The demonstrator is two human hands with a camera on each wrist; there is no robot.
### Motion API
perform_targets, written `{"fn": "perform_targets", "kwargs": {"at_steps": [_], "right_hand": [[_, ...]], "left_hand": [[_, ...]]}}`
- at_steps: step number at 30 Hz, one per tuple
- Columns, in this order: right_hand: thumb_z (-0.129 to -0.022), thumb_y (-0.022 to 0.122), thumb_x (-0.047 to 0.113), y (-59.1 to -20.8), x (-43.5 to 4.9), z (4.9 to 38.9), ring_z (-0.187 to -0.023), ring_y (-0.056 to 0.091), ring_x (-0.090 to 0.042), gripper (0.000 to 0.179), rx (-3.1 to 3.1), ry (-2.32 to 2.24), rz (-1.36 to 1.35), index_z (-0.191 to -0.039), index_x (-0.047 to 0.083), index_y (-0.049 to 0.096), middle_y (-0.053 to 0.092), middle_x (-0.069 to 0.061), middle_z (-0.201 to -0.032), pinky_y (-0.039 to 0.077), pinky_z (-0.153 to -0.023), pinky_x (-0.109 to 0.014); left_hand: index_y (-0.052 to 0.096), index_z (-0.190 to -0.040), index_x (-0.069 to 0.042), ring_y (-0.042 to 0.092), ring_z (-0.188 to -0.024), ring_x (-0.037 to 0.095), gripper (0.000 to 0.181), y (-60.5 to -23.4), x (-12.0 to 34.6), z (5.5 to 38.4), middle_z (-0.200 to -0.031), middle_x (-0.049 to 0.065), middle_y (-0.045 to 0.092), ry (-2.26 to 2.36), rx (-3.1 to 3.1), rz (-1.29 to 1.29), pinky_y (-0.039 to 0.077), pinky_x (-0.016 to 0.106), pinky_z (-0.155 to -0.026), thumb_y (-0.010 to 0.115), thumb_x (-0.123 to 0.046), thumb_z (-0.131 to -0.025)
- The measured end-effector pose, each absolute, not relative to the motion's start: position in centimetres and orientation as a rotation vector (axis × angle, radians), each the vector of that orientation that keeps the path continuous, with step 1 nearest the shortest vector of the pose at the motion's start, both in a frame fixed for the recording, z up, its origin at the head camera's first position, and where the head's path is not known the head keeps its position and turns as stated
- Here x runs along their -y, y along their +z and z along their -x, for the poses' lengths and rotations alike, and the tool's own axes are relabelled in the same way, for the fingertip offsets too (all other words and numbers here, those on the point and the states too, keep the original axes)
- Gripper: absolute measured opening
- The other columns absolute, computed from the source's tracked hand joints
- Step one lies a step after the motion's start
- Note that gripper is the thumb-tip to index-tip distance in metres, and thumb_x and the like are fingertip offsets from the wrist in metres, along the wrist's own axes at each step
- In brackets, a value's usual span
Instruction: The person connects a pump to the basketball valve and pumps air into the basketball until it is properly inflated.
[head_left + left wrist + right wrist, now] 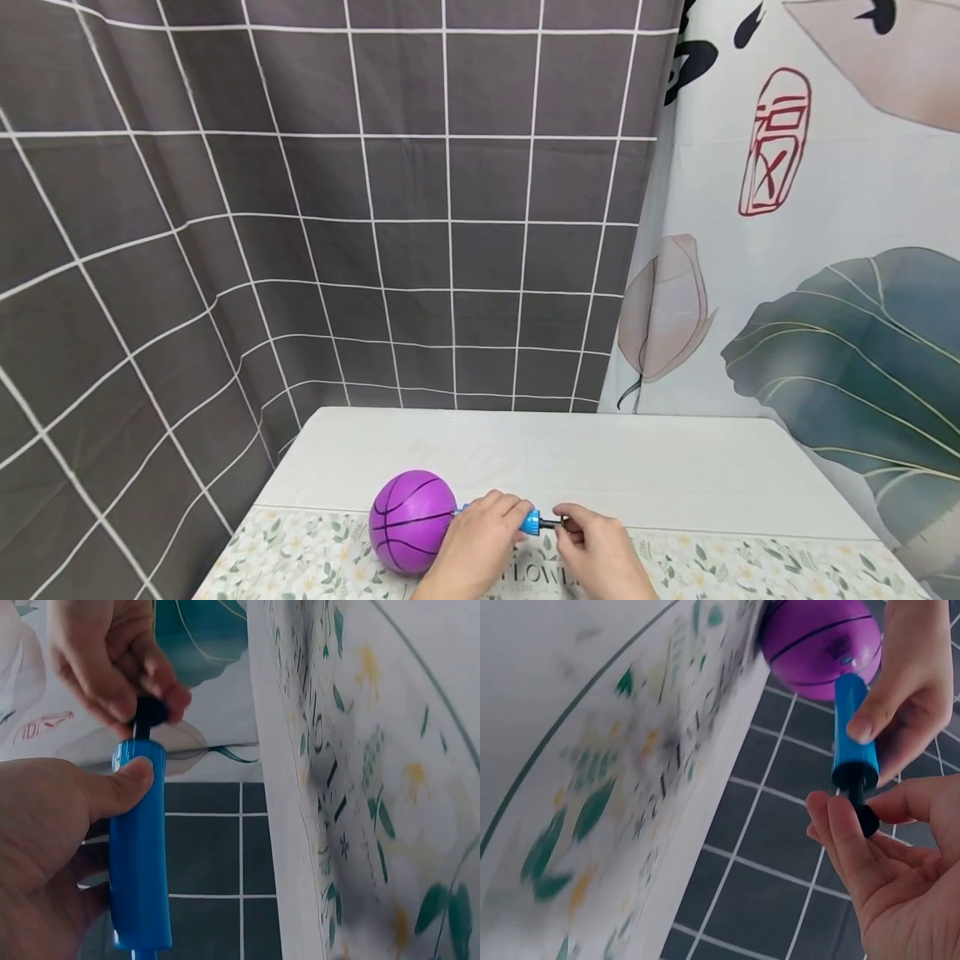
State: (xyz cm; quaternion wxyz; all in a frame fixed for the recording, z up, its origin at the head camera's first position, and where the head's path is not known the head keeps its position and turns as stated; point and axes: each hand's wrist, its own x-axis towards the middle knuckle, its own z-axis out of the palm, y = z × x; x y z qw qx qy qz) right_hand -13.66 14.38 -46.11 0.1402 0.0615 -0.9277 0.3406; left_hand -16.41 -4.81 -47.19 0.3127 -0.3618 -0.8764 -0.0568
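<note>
A purple ball (412, 522) with black basketball lines rests on the table at the left in the head view. Beside it my left hand (480, 537) grips the blue barrel of a hand pump (139, 855), thumb laid along it in the left wrist view. The pump's front end points at the ball and meets its surface in the right wrist view. At the other end my right hand (597, 550) holds the black handle (867, 820) between thumb and fingers. A short length of black rod shows between handle and barrel.
The table has a white back part (540, 458) and a floral cloth (720, 567) with printed lettering along the front. A dark grid-patterned curtain (405, 183) hangs behind and to the left. At the right hangs a white curtain (697, 183) with leaf prints.
</note>
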Motion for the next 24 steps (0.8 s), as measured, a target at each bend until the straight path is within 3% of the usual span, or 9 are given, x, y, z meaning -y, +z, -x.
{"fn": "perform_targets", "kwargs": {"at_steps": [13, 24], "right_hand": [[-0.086, 0.068, 0.001, -45.9, -19.0, 13.7, -0.064, 0.061, -0.004, 0.022, 2.741, 0.901, -0.026, -0.106, 0.005, 0.075, 0.071, 0.005, -0.078, 0.053, -0.060, -0.023], [-0.086, 0.066, 0.002, -45.7, -17.1, 13.6, -0.069, 0.067, -0.010, 0.026, 2.768, 0.901, 0.038, -0.111, 0.000, 0.073, 0.074, -0.003, -0.084, 0.057, -0.063, -0.030]], "left_hand": [[0.071, -0.117, -0.018, 0.064, -0.102, 0.008, 0.032, -46.5, 6.7, 17.0, -0.110, -0.009, 0.070, -0.202, 2.425, 0.908, 0.054, 0.027, -0.091, 0.076, -0.029, -0.087], [0.071, -0.115, -0.015, 0.062, -0.101, 0.009, 0.030, -46.5, 6.0, 17.0, -0.107, -0.006, 0.068, -0.134, 2.402, 0.947, 0.054, 0.026, -0.090, 0.075, -0.029, -0.088]]}}
